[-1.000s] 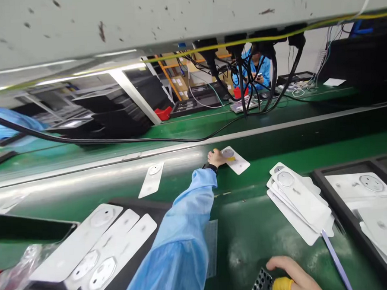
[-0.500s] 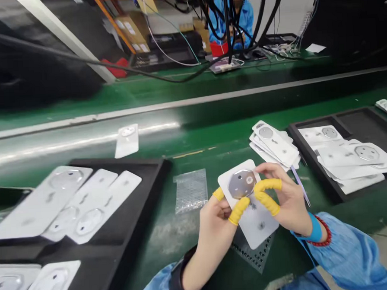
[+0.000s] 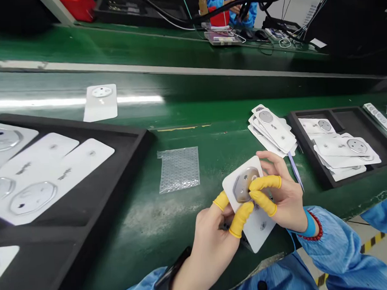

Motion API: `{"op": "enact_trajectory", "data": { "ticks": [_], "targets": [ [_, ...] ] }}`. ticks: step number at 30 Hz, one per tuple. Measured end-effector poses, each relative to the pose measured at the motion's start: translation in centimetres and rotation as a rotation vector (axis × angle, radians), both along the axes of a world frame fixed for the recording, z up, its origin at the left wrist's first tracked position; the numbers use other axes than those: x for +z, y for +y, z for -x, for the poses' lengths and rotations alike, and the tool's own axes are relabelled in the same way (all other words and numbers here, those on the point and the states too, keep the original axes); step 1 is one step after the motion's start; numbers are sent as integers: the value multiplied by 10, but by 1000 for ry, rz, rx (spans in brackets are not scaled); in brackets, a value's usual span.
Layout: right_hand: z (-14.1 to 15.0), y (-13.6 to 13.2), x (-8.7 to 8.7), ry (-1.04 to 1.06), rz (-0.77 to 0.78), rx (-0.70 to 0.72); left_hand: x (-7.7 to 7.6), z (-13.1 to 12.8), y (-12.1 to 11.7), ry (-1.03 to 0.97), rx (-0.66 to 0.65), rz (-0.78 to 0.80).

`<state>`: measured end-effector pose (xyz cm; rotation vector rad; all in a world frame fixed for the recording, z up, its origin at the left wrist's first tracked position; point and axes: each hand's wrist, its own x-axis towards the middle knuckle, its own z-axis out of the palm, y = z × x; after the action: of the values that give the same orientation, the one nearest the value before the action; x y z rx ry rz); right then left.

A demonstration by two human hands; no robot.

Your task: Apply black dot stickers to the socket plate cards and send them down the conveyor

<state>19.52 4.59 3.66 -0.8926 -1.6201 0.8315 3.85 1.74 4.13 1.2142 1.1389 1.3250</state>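
Both my hands hold one white card (image 3: 257,228) with an octagonal metal disc (image 3: 243,186) near its top, just above the green bench's front edge. My left hand (image 3: 217,234) grips the card's left side, yellow finger cots on thumb and forefinger. My right hand (image 3: 282,198) holds the right side, two yellow-cotted fingers pressed across the disc. A perforated black pad lies under the card, mostly hidden.
A small bubble-wrap bag (image 3: 179,168) lies left of my hands. A fanned stack of similar cards (image 3: 272,128) and a black tray (image 3: 339,148) of cards sit to the right. A large black tray (image 3: 69,186) of cards is at left. One card (image 3: 101,102) rides the belt. Another person works across the line.
A second ago my left hand reached out to a card on the far belt. It brought the card back, and both hands now hold it close, with my right fingers moved onto the disc.
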Motion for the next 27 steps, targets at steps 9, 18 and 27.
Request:
{"op": "enact_trajectory", "data": {
  "ticks": [9, 18, 27],
  "targets": [
    [-6, 3, 4, 296, 458, 295, 1, 3, -4, 143, 5, -134],
    [-9, 6, 11, 331, 529, 307, -1, 2, 0, 228, -32, -268],
    [-13, 6, 12, 407, 587, 379, 1, 1, -1, 202, -29, -218]
  ]
}}
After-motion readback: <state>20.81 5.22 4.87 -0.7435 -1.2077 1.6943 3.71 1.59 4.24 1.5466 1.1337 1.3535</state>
